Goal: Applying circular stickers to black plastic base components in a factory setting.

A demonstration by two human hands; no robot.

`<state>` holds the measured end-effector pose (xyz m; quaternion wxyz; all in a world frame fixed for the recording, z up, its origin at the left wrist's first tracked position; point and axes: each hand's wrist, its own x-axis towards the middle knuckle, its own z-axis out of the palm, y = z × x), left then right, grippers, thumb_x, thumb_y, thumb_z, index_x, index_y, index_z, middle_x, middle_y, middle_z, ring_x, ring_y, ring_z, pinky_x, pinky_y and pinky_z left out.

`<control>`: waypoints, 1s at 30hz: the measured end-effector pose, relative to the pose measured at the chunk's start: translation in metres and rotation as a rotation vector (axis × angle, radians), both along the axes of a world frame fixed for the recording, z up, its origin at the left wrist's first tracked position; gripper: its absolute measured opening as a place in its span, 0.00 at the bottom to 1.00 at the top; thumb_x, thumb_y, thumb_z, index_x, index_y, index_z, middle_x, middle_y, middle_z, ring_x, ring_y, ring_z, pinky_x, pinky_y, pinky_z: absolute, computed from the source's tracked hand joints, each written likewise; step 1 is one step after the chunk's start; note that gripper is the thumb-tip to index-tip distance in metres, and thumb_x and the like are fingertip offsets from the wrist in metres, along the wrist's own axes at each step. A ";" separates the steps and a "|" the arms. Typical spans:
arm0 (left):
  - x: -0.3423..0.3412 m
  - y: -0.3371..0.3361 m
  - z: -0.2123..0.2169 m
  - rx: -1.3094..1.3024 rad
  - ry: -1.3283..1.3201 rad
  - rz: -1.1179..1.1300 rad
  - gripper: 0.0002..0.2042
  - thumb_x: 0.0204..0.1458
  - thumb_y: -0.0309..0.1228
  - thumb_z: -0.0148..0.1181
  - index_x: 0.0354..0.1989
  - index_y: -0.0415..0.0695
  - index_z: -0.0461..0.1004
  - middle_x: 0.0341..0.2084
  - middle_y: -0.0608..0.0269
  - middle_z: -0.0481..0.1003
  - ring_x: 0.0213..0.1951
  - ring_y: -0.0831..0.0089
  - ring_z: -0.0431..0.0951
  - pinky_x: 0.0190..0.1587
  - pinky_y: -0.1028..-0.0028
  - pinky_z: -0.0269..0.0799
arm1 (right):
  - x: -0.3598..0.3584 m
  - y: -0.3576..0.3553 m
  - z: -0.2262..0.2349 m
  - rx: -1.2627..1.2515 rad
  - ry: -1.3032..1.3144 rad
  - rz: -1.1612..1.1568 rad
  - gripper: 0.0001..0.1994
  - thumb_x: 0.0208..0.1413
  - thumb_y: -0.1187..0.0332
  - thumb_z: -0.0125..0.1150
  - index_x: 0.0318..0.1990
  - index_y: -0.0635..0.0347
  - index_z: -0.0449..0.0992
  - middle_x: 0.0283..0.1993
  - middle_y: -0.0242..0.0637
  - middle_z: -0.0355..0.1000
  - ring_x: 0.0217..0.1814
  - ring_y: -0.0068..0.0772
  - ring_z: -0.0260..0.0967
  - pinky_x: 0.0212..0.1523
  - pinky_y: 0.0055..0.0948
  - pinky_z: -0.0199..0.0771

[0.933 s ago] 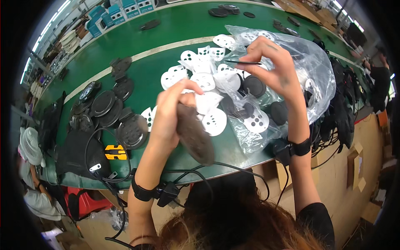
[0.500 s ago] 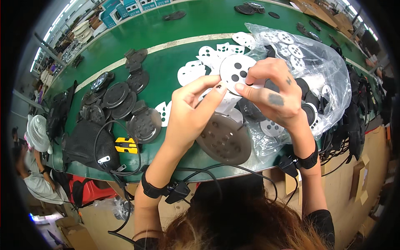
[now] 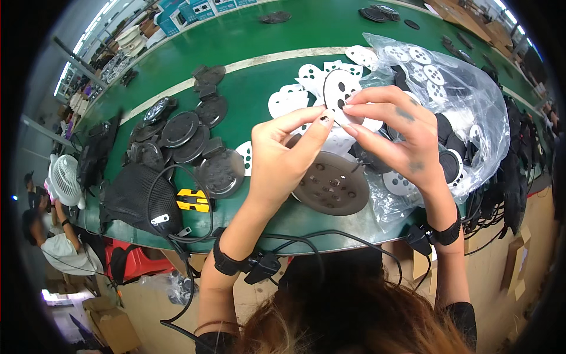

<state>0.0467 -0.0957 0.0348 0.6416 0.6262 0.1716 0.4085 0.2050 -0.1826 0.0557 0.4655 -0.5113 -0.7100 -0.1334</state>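
Between the thumb and forefinger of my left hand (image 3: 283, 156) is the lower edge of a round white adhesive pad (image 3: 333, 97) with black dots and a dark rim. The fingertips of my right hand (image 3: 407, 133) are bent round the pad's right edge, thumb below and fingers above. The pad is raised and tilted. Under my hands lies a dark grey round plate (image 3: 331, 184) with small raised studs and holes. Behind the pad is a pile of white dotted sheets (image 3: 285, 104), partly hidden by it.
A clear plastic bag (image 3: 492, 133) of white and black round pads spreads at the right. Stacked dark round plates (image 3: 188, 144), a black mesh pouch (image 3: 138, 197) and a yellow-black tool (image 3: 193, 200) lie at the left. Cables (image 3: 348, 235) run along the table's front edge.
The pad has turned more edge-on, and my right fingers have straightened and moved lower along its right side. My left hand still pinches its lower edge. The whole view has shifted slightly.
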 end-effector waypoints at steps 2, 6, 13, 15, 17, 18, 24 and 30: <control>-0.002 -0.001 -0.001 0.010 0.000 0.018 0.09 0.49 0.24 0.58 0.36 0.31 0.75 0.28 0.63 0.75 0.28 0.85 0.71 0.29 0.85 0.66 | -0.002 -0.001 0.001 -0.007 -0.012 0.007 0.10 0.37 0.74 0.66 0.31 0.61 0.76 0.33 0.35 0.72 0.33 0.34 0.71 0.32 0.27 0.72; -0.004 -0.002 0.001 0.140 0.131 0.053 0.08 0.48 0.22 0.56 0.36 0.32 0.75 0.29 0.61 0.76 0.31 0.82 0.73 0.34 0.82 0.69 | -0.008 -0.002 0.001 -0.028 -0.066 -0.026 0.12 0.36 0.78 0.65 0.33 0.62 0.75 0.35 0.38 0.72 0.34 0.36 0.72 0.34 0.27 0.71; 0.000 -0.007 -0.009 0.067 0.046 0.057 0.08 0.49 0.24 0.56 0.35 0.35 0.76 0.25 0.70 0.75 0.22 0.91 0.65 0.21 0.87 0.60 | -0.020 0.001 -0.006 -0.003 -0.128 -0.056 0.12 0.33 0.84 0.62 0.31 0.67 0.74 0.34 0.43 0.72 0.35 0.41 0.72 0.35 0.30 0.72; 0.004 -0.012 -0.006 0.049 0.036 0.021 0.08 0.49 0.25 0.56 0.36 0.35 0.76 0.26 0.70 0.75 0.23 0.91 0.66 0.21 0.86 0.60 | -0.019 -0.005 -0.003 -0.004 -0.128 -0.083 0.12 0.33 0.85 0.62 0.31 0.67 0.74 0.33 0.43 0.72 0.35 0.40 0.72 0.35 0.30 0.72; 0.008 -0.010 -0.015 0.089 -0.024 0.057 0.09 0.48 0.24 0.56 0.36 0.35 0.75 0.25 0.69 0.75 0.23 0.90 0.67 0.21 0.86 0.61 | -0.017 -0.002 -0.005 -0.014 -0.109 -0.062 0.12 0.33 0.85 0.62 0.30 0.67 0.75 0.32 0.42 0.72 0.34 0.40 0.72 0.35 0.29 0.72; 0.003 -0.010 -0.008 0.026 0.030 0.016 0.09 0.47 0.24 0.56 0.37 0.35 0.75 0.26 0.68 0.75 0.24 0.89 0.68 0.22 0.86 0.62 | -0.018 -0.001 -0.005 -0.030 -0.112 -0.066 0.12 0.33 0.85 0.61 0.31 0.67 0.75 0.32 0.42 0.72 0.35 0.40 0.72 0.35 0.29 0.72; 0.001 -0.009 -0.009 0.035 0.050 0.075 0.12 0.45 0.24 0.57 0.38 0.32 0.74 0.30 0.61 0.76 0.28 0.84 0.72 0.28 0.83 0.67 | -0.019 -0.001 -0.013 -0.081 -0.060 -0.106 0.10 0.38 0.84 0.59 0.32 0.66 0.73 0.34 0.43 0.72 0.37 0.40 0.72 0.38 0.30 0.71; 0.002 -0.010 -0.007 0.012 0.051 0.046 0.11 0.42 0.23 0.56 0.34 0.31 0.75 0.24 0.61 0.76 0.28 0.82 0.73 0.32 0.81 0.69 | -0.014 -0.006 -0.011 -0.093 -0.008 -0.111 0.09 0.40 0.84 0.57 0.32 0.67 0.71 0.33 0.43 0.71 0.34 0.40 0.70 0.38 0.30 0.69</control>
